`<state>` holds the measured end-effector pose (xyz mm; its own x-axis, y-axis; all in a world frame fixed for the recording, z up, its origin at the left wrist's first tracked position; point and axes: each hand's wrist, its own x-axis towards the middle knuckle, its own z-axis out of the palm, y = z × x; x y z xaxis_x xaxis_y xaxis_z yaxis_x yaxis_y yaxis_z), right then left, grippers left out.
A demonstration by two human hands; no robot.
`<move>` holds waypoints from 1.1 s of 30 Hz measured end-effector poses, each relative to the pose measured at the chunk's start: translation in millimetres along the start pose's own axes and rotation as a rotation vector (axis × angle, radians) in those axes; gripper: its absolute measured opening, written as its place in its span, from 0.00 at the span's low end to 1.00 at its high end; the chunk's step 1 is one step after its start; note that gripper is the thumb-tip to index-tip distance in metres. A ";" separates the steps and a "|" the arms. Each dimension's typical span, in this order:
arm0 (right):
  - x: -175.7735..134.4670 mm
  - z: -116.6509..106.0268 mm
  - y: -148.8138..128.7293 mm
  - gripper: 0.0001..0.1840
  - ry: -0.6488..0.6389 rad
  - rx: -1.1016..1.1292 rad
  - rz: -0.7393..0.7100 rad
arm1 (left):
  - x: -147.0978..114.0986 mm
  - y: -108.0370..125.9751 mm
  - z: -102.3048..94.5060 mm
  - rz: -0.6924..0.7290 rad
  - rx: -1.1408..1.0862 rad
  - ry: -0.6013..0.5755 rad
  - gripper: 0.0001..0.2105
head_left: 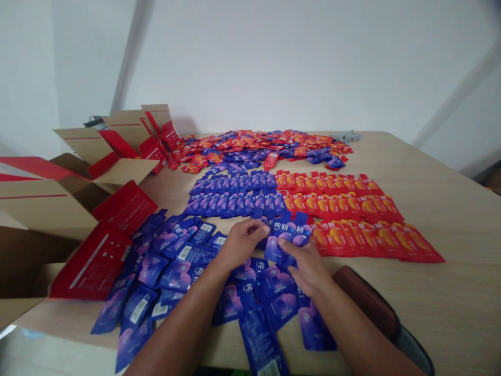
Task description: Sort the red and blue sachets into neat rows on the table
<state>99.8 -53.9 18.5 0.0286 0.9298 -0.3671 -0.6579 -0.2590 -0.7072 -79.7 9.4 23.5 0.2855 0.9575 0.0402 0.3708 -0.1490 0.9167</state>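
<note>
My right hand (307,261) grips a few overlapping blue pouches (280,249), its thumb over their front and its fingers behind. The pouches carry white lettering and a purple fruit picture. Just left of them, my left hand (243,241) has its thumb and fingers pinched together at their left edge; whatever is between the fingertips is hidden. Under and around both forearms lies a loose spread of blue pouches (178,277), some face up, some with barcodes showing. Beyond my hands are neat overlapping rows of blue pouches (235,203) and red-orange pouches (340,204).
A mixed heap of red and blue pouches (258,143) lies at the table's far side. Open cardboard boxes (43,206) with red flaps stand at the left. A dark reddish case (366,300) rests by my right forearm. Grey crumpled material (349,137) sits far right.
</note>
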 end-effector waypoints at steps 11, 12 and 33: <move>-0.9 0.7 3.1 0.26 -0.007 -0.073 -0.021 | -3.2 7.0 9.4 -0.225 -0.364 -0.066 0.19; 0.0 -0.3 3.6 0.26 0.006 -0.077 -0.025 | -1.5 7.3 4.9 -0.221 -0.358 -0.016 0.18; 4.6 -6.9 7.7 0.20 0.052 -0.007 0.049 | 26.0 -52.8 -30.7 -0.173 0.449 0.269 0.10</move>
<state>100.0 -53.5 7.2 0.0358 0.9011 -0.4322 -0.6545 -0.3057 -0.6915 -119.0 49.8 -11.7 -0.0276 0.9979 0.0580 0.7500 -0.0177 0.6612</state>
